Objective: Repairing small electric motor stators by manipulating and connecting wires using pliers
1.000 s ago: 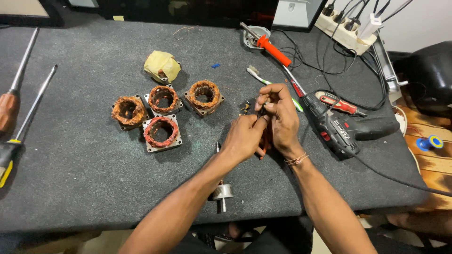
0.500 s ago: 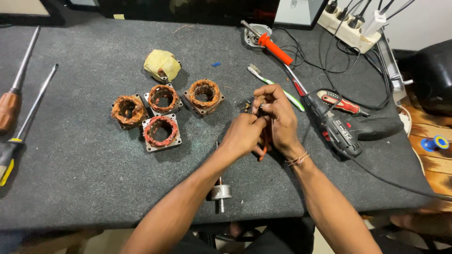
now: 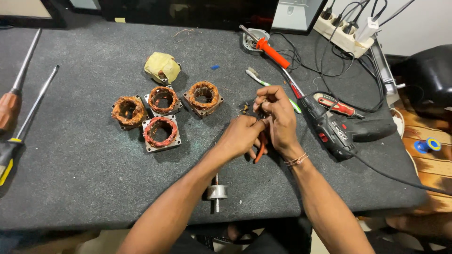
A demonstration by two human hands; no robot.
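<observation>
My left hand (image 3: 241, 137) and my right hand (image 3: 278, 117) are pressed together just above the dark grey table (image 3: 70, 188), right of its middle. Red-handled pliers (image 3: 259, 149) hang between them, the handles showing below my right palm. My left fingertips pinch a small dark metal part at the jaws; the fingers mostly hide it. Small loose bits (image 3: 245, 109) lie just left of my hands. A short rotor on a shaft (image 3: 216, 192) lies near the front edge, under my left forearm.
Several copper-wound stators (image 3: 161, 131) and a yellow-taped one (image 3: 162, 68) sit left of my hands. Two long screwdrivers (image 3: 21, 94) lie far left. A corded drill (image 3: 339, 134), red hand tool (image 3: 336, 106), toothbrush (image 3: 263, 84), red-handled screwdriver (image 3: 272, 51) and power strip (image 3: 343, 33) are on the right.
My hands stay together on the pliers and the small part, with only slight finger movement. The view has shifted a little.
</observation>
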